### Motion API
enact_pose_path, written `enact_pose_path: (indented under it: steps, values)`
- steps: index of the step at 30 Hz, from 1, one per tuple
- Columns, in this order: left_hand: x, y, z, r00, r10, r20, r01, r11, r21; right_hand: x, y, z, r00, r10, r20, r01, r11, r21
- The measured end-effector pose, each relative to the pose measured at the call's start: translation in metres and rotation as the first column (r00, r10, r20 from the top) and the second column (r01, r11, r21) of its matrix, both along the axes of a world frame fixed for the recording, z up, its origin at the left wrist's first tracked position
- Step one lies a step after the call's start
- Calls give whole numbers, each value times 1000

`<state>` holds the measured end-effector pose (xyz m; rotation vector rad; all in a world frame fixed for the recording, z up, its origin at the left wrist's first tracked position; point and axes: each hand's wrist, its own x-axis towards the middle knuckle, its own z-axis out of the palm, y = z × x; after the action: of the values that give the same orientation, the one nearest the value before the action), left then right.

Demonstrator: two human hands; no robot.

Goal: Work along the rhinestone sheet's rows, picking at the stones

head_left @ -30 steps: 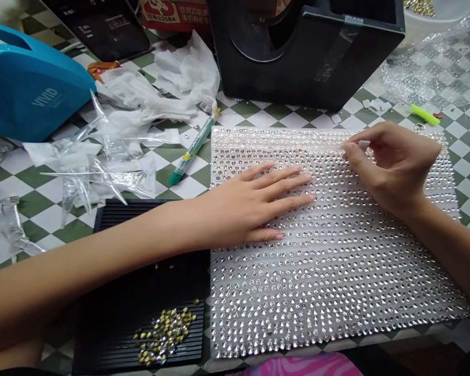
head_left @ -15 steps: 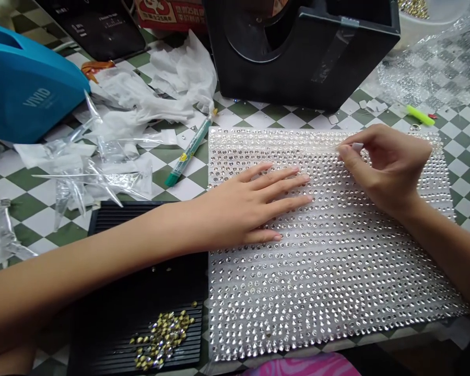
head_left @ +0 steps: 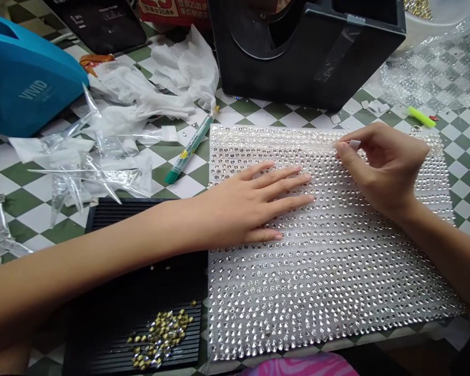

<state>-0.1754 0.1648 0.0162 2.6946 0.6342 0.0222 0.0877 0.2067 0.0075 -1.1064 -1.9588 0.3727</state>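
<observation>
A sheet covered with rows of clear rhinestones lies flat on the table. My left hand rests on its left part, palm down with fingers spread. Over the sheet's upper right, my right hand is closed, thumb and forefinger pinching the end of a thin clear strip that looks like tape. A small white tab shows by those fingertips. The strip runs leftward close over the upper rows; whether it touches the stones there I cannot tell. Below my left forearm is a black ridged tray with loose gold-backed rhinestones.
A big black tape dispenser stands behind the sheet. To the left are a green pen-like tube, crumpled tissues, clear pointed plastic pieces, a blue VIVID case and a phone. A neon-yellow stick lies at right.
My right hand has shifted very slightly left, still pinching the strip. My left hand stays flat on the sheet. The view has tilted a little.
</observation>
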Motion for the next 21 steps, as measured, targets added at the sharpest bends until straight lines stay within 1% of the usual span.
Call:
enact_pose_path:
  steps: [4, 8, 12, 14, 18, 21]
  values:
    - [0, 0, 1, 1000, 4, -24, -4, 1000, 1, 0, 0, 1, 1000, 2, 13, -2, 1000, 12]
    - [0, 0, 2, 1000, 3, -8, -3, 1000, 6, 0, -1, 0, 999, -9, 32, 8, 1000, 28]
    - [0, 0, 0, 1000, 5, 4, -5, 1000, 11, 1, -1, -1, 999, 8, 34, -8, 1000, 14]
    - [0, 0, -1, 1000, 1, 12, -1, 1000, 17, 2, -2, 3, 1000, 6, 11, -7, 1000, 23]
    - [-1, 0, -3, 1000, -10, 16, 10, 1000, 23, -2, -3, 15, 1000, 4, -16, -2, 996, 85]
    - [-1, 0, -2, 1000, -4, 8, 4, 1000, 26, -7, -3, 17, 1000, 23, -14, -22, 996, 81]
